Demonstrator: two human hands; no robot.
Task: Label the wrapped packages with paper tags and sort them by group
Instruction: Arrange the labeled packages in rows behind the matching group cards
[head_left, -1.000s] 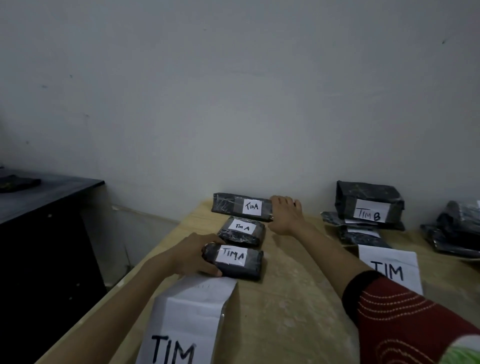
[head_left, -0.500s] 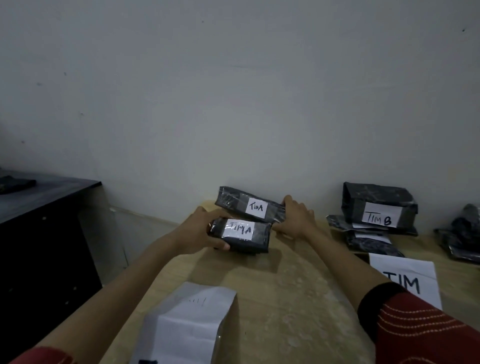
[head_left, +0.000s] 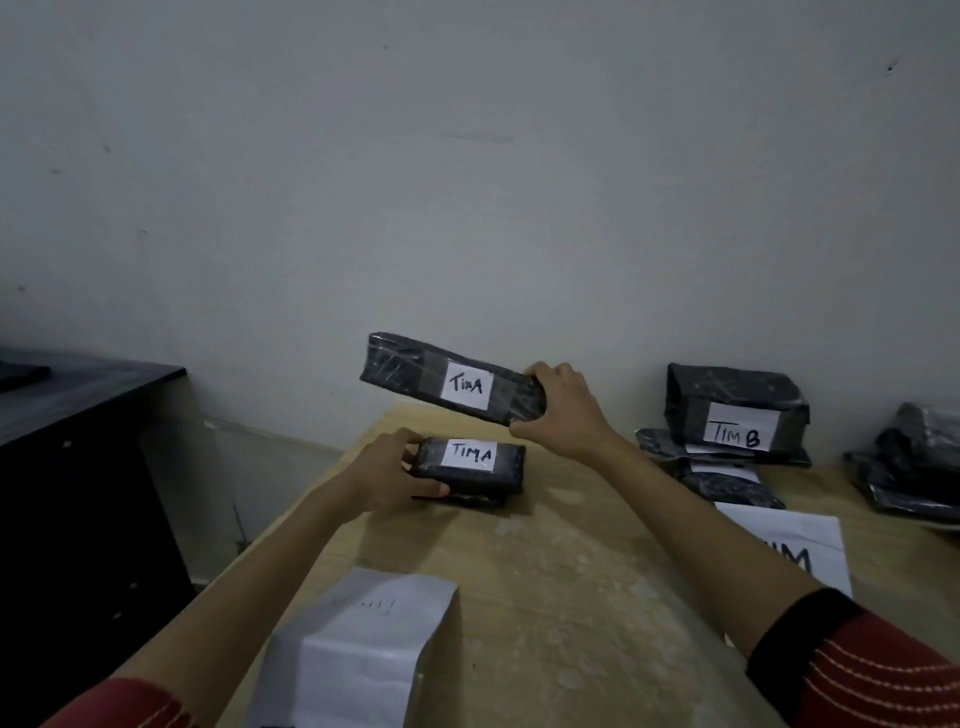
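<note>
Worktop (head_left: 545, 597) of pale wood set against a plain wall, seen from the head camera. Right hand (head_left: 558, 410) curls round the right end of a long package (head_left: 410, 366), thumb beneath and fingers over the top. It holds the package clear of the worktop and tilted, with the free left end higher. Its paper tag (head_left: 466, 386) reads "TIM A". Left hand (head_left: 395, 470) grips the left end of a short package (head_left: 470, 473), likewise marked "TIM A". This one lies on a lower package (head_left: 462, 500) near the far left corner, just beneath the long one.

A stack of packages (head_left: 737, 410) topped "TIM B" stands by the wall toward the right edge, well apart. Folded white sheet (head_left: 358, 649) lies at the near left edge. A lettered sheet (head_left: 789, 545) lies in front of the stack. Dark bags (head_left: 914, 462) lie at the far right edge. A black cabinet (head_left: 78, 467) stands left of the worktop.
</note>
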